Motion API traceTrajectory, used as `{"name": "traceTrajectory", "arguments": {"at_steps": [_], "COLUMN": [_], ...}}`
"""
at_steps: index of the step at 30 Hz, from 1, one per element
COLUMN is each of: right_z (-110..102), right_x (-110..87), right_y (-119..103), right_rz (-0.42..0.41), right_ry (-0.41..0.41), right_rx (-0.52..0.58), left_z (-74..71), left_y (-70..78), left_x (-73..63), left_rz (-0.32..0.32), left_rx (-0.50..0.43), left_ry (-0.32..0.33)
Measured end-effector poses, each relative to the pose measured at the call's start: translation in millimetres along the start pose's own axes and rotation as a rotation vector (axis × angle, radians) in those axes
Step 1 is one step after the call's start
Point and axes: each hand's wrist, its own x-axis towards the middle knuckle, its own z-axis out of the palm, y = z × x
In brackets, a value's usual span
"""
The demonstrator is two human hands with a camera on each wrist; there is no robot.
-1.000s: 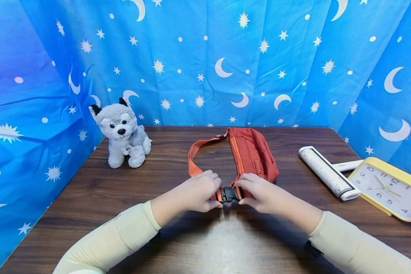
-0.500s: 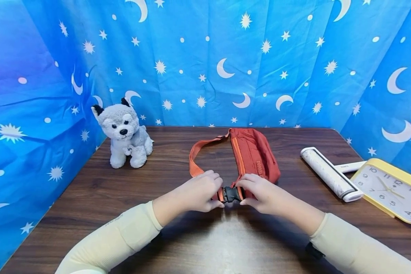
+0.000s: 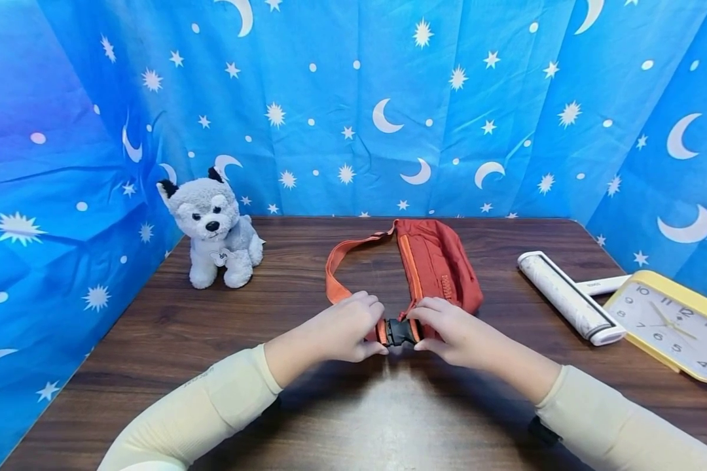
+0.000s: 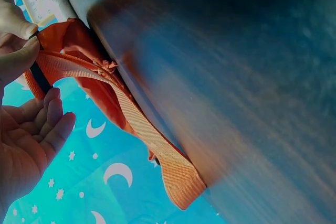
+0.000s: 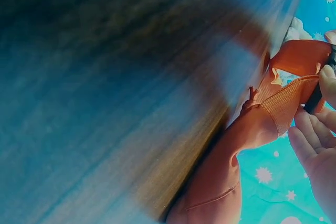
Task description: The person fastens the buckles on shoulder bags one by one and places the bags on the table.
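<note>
A red-orange waist bag point(image 3: 438, 261) lies on the table, its orange strap point(image 3: 338, 268) looping out to the left. At the near end of the bag, both halves of its black buckle point(image 3: 398, 332) sit together between the hands. The left hand point(image 3: 347, 327) pinches the buckle's strap side between thumb and fingers; in the left wrist view the orange webbing point(image 4: 142, 119) trails from that grip. From the bag side, the right hand point(image 3: 456, 330) pinches the buckle's other end, as the right wrist view shows with the black buckle point(image 5: 315, 98) at thumb and fingertips.
A grey plush husky point(image 3: 212, 229) sits at the back left of the wooden table point(image 3: 224, 314). To the right lie a white patterned roller-like case point(image 3: 568, 297) with a white handle and a yellow-framed clock point(image 3: 671, 320). A blue star-and-moon cloth point(image 3: 330, 131) hangs behind.
The view has shifted very slightly. Both hands stay on the buckle, and the bag and other objects keep their places.
</note>
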Motion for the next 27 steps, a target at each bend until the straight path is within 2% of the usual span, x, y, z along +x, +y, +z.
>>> {"name": "traceTrajectory", "arguments": {"at_steps": [8, 15, 27], "right_z": [-0.8, 0.1, -0.1], "right_x": [0.0, -0.5, -2.0], "right_y": [0.7, -1.5, -1.9], "right_rz": [0.002, 0.037, 0.015], "right_ry": [0.004, -0.013, -0.004], "right_rx": [0.003, 0.017, -0.006], "left_z": [-0.2, 1.6, -0.5], "left_y": [0.8, 1.8, 5.7], "left_x": [2.3, 2.9, 5.2], "left_rz": [-0.037, -0.051, -0.067], "left_rx": [-0.048, -0.057, -0.076], "left_ry": [-0.011, -0.025, -0.033]}}
